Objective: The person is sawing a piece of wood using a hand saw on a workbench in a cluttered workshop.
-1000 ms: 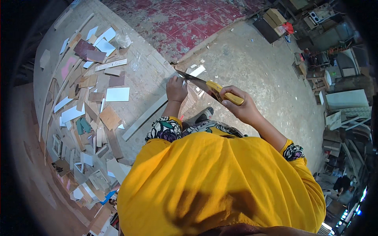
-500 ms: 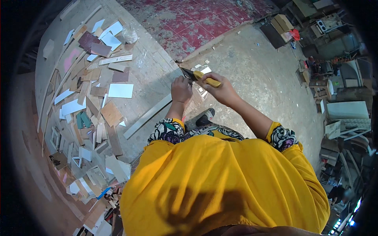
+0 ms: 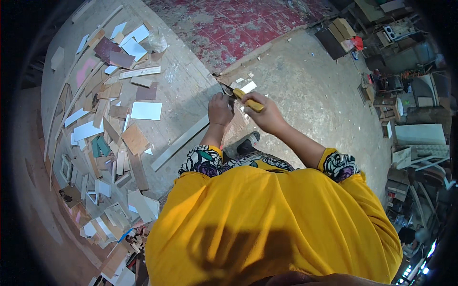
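At frame centre, the right hand grips a yellow-handled knife, blade beside the closed left hand; a slip could cut those fingers.

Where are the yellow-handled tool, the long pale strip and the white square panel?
yellow-handled tool (image 3: 249, 101), head view, on the yellow handle above the right hand.
long pale strip (image 3: 179, 143), head view, mid-length of the strip.
white square panel (image 3: 146, 110), head view, centre of its face.

Yellow garment, floral-patterned sleeve cuffs
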Demonstrator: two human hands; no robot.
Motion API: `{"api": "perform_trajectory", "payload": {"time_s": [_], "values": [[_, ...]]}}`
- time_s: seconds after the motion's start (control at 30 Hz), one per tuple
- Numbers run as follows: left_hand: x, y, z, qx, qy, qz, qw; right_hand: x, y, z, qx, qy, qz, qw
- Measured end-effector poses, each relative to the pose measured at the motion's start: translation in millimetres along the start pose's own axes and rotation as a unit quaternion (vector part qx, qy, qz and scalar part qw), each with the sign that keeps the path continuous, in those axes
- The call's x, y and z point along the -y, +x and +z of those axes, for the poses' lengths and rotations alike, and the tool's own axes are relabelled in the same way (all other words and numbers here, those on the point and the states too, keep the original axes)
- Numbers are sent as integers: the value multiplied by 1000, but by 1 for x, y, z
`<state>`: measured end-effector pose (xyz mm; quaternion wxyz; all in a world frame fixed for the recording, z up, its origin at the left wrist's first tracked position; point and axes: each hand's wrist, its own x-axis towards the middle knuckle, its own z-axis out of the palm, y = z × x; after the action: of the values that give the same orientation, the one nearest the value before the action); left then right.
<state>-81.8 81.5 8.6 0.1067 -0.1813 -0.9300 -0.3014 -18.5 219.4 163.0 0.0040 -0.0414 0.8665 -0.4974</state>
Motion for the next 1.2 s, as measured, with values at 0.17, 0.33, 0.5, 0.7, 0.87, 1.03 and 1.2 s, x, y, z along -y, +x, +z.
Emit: {"api": "perform_trajectory", "payload": {"time_s": [0.17,0.33,0.5,0.7,0.87,1.03,1.2], "values": [[2,3,1,-22,3,14,1000,-10,4,-9,4,39,-3,999],[4,-3,-2,-32,0,11,999,39,-29,-40,39,-40,23,998],[0,1,0,-24,-28,26,999,4,4,-3,11,-25,41,999],[4,1,4,-24,30,22,999,1,-4,-7,17,-2,37,999],[7,-4,3,-24,-4,6,1000,41,-44,-48,31,15,16,999],[-2,2,-2,-10,-14,24,1000,-5,-1,-5,-14,-6,13,1000],[5,-1,3,-31,23,26,999,-13,9,1,20,9,42,999]]}}
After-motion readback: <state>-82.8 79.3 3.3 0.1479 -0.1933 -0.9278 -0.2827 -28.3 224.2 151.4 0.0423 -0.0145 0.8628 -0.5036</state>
